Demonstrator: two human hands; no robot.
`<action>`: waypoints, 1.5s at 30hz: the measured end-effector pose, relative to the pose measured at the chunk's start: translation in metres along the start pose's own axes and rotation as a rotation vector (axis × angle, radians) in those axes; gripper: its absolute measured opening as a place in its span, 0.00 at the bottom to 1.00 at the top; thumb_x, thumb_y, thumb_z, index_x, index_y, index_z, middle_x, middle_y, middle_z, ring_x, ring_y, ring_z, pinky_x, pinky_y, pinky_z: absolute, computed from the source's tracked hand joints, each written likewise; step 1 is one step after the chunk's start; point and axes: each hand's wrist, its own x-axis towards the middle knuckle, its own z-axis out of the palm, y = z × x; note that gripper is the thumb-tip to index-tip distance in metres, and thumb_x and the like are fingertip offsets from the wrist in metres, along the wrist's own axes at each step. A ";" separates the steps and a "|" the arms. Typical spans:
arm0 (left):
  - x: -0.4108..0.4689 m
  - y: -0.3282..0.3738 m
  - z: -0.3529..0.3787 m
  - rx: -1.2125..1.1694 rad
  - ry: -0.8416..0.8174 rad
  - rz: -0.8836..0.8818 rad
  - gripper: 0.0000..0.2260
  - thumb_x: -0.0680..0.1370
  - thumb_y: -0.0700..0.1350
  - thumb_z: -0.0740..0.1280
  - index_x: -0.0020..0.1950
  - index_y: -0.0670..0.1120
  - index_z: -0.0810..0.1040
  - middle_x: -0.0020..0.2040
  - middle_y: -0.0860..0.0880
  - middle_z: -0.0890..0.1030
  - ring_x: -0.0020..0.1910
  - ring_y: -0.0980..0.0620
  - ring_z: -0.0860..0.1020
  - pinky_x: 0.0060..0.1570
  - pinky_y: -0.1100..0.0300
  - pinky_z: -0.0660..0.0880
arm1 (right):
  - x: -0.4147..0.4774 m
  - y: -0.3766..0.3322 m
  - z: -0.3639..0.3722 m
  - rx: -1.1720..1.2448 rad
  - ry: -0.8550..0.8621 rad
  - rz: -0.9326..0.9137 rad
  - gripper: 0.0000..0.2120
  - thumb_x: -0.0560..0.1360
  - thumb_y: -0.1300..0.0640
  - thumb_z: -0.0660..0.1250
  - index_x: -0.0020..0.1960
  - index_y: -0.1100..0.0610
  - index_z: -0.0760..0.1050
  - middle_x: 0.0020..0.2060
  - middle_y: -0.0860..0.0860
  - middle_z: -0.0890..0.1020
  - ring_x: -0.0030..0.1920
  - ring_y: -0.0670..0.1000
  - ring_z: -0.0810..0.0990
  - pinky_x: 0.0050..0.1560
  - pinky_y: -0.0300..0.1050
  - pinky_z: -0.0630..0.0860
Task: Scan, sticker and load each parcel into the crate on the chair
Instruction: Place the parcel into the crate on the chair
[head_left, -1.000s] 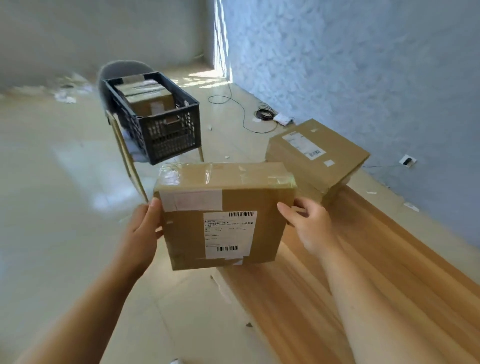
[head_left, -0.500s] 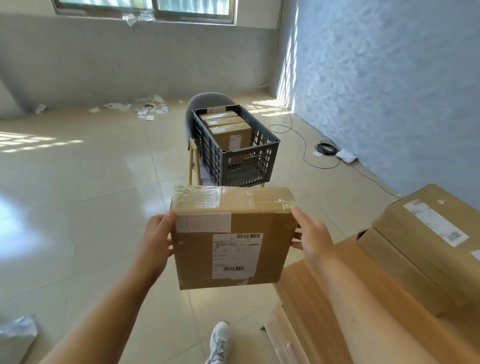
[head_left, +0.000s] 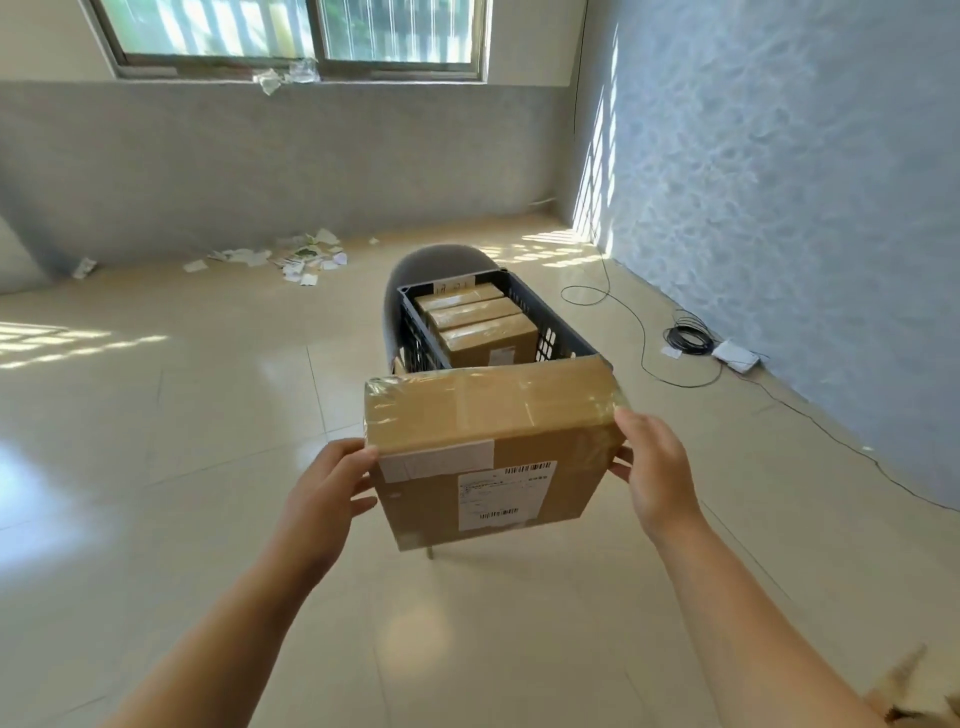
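A taped brown cardboard parcel (head_left: 483, 415) with a white barcode label on its near face hangs in the air between my hands. My left hand (head_left: 324, 493) grips its left side and my right hand (head_left: 657, 475) grips its right side. Just beyond it stands the dark plastic crate (head_left: 550, 322) on a grey chair (head_left: 441, 260). The parcel hides the crate's near end. Three brown parcels (head_left: 488, 338) stand on edge inside the crate, at its far end.
Glossy beige floor tiles spread all around. A black cable (head_left: 685, 338) coils along the blue wall on the right, next to a white adapter (head_left: 735, 356). Torn paper scraps (head_left: 296, 257) lie by the far wall under the window.
The view has swung away from the wooden table and its other parcels toward the chair. The held parcel has moved up to the crate's near end and now covers it.
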 end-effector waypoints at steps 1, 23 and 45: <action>0.014 0.006 0.002 -0.011 0.001 0.010 0.13 0.70 0.54 0.62 0.51 0.51 0.77 0.47 0.51 0.83 0.50 0.49 0.81 0.48 0.52 0.75 | 0.014 -0.006 0.005 0.007 0.003 -0.023 0.16 0.68 0.38 0.62 0.43 0.50 0.76 0.39 0.49 0.81 0.45 0.53 0.80 0.46 0.53 0.79; 0.338 0.007 0.112 0.275 -0.138 -0.042 0.17 0.78 0.47 0.62 0.66 0.48 0.69 0.55 0.51 0.77 0.54 0.51 0.76 0.55 0.51 0.75 | 0.330 -0.004 0.060 -0.307 -0.010 0.013 0.12 0.81 0.49 0.55 0.48 0.47 0.77 0.43 0.44 0.81 0.50 0.45 0.79 0.47 0.43 0.75; 0.473 -0.110 0.196 0.970 -0.016 -0.666 0.07 0.74 0.41 0.68 0.52 0.44 0.77 0.43 0.47 0.79 0.43 0.49 0.78 0.41 0.58 0.76 | 0.531 0.176 0.101 -0.995 -0.597 0.423 0.11 0.80 0.56 0.60 0.61 0.55 0.74 0.47 0.48 0.74 0.46 0.48 0.72 0.47 0.43 0.68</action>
